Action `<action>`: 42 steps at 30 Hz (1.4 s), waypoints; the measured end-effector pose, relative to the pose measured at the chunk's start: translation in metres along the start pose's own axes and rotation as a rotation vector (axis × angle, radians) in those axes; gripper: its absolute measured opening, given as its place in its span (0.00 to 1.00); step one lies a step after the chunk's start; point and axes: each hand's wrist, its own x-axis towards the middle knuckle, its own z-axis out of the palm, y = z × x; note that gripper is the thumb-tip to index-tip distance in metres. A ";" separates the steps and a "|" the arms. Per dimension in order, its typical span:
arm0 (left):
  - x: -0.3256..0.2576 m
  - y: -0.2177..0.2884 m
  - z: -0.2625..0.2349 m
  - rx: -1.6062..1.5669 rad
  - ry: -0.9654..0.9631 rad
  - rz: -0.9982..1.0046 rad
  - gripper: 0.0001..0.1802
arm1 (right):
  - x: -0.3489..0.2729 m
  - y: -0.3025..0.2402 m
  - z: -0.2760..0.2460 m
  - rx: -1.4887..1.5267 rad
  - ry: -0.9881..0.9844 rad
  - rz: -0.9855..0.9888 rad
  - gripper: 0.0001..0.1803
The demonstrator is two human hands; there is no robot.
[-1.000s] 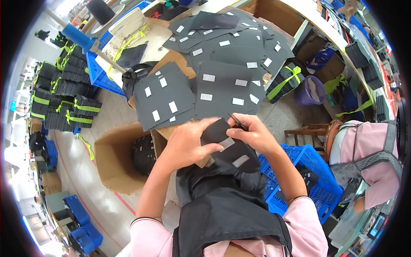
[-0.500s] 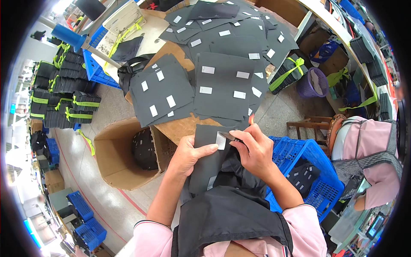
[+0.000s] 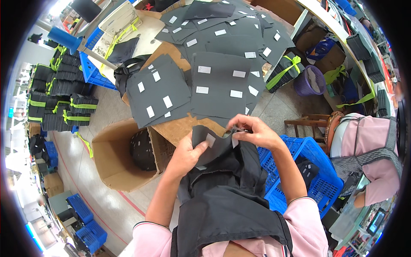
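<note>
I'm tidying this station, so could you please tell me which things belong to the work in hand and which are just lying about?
In hand:
- left hand and right hand, both with a grip on the dark fabric piece
- white label on that piece

Lying about:
- labelled dark sheets
- cardboard box
- blue crate
- purple basket

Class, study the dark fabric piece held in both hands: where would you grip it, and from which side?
Pinch the dark fabric piece at its upper edge, one corner per hand, coming from its two sides as the left hand and right hand do. It is thin and limp, so two spread grips likely keep it flat.
</note>
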 end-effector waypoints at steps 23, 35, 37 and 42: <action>-0.008 -0.001 0.015 -0.101 0.093 -0.012 0.08 | -0.032 -0.012 0.041 -0.598 0.423 -0.446 0.15; -0.009 0.010 0.023 -0.120 0.100 -0.066 0.08 | -0.031 -0.011 0.037 -0.712 0.413 -0.529 0.15; -0.009 0.009 0.021 -0.102 0.099 -0.066 0.09 | -0.033 -0.012 0.037 -0.745 0.407 -0.549 0.15; -0.009 0.007 0.020 -0.130 0.077 -0.078 0.09 | -0.040 -0.003 0.036 -0.743 0.451 -0.605 0.15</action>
